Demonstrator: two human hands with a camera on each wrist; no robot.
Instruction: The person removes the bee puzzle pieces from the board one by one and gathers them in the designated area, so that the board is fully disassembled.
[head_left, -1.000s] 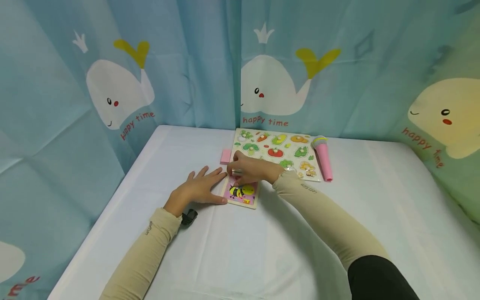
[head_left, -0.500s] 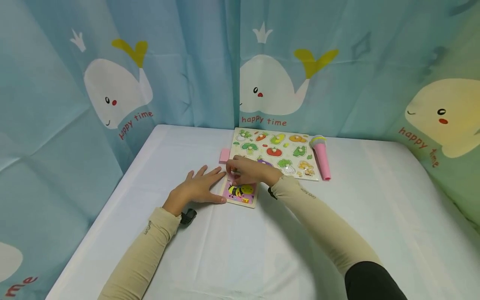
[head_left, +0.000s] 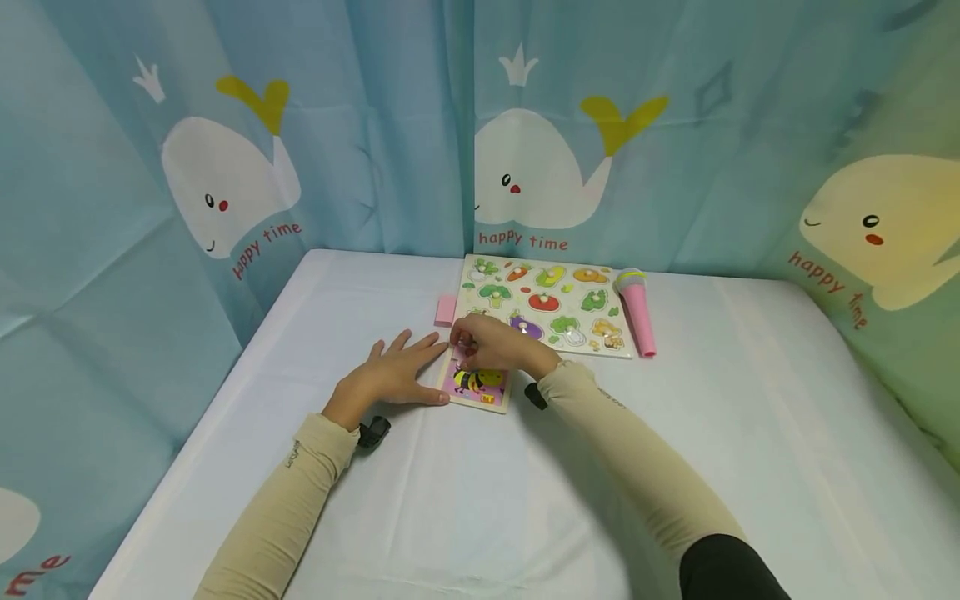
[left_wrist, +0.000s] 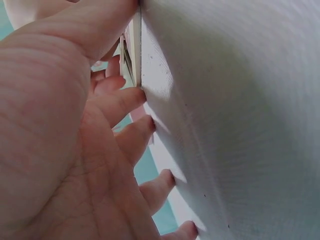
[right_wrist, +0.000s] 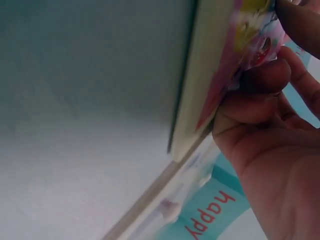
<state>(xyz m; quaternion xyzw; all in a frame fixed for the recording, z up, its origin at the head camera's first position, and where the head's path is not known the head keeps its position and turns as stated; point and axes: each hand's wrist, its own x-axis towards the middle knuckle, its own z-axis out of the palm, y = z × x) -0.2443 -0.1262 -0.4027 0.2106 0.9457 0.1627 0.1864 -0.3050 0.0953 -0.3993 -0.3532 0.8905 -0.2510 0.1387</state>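
A small wooden-framed jigsaw puzzle (head_left: pixel 477 385) with a bee on a pink ground lies mid-table. My left hand (head_left: pixel 393 373) is spread flat beside it, thumb and index fingertip at its left edge. Bent over the puzzle's far part, my right hand (head_left: pixel 495 342) pinches a puzzle piece at the upper left corner; the hand mostly hides that piece in the head view. From the left wrist, a thin tilted edge (left_wrist: pixel 123 50) shows by the right fingers. In the right wrist view, curled fingers (right_wrist: pixel 260 82) press close to the puzzle's printed face, near a strawberry picture.
Behind the puzzle lies a vegetable peg board (head_left: pixel 543 302), with a pink toy microphone (head_left: pixel 638 318) along its right side. A pink block (head_left: pixel 445 311) sits at its left edge. Whale-printed curtains (head_left: pixel 360 167) hang behind the white table (head_left: pixel 420 517).
The right hand has dipped slightly, and the piece that stood up between its fingers is now lower over the puzzle. The left hand keeps its place.
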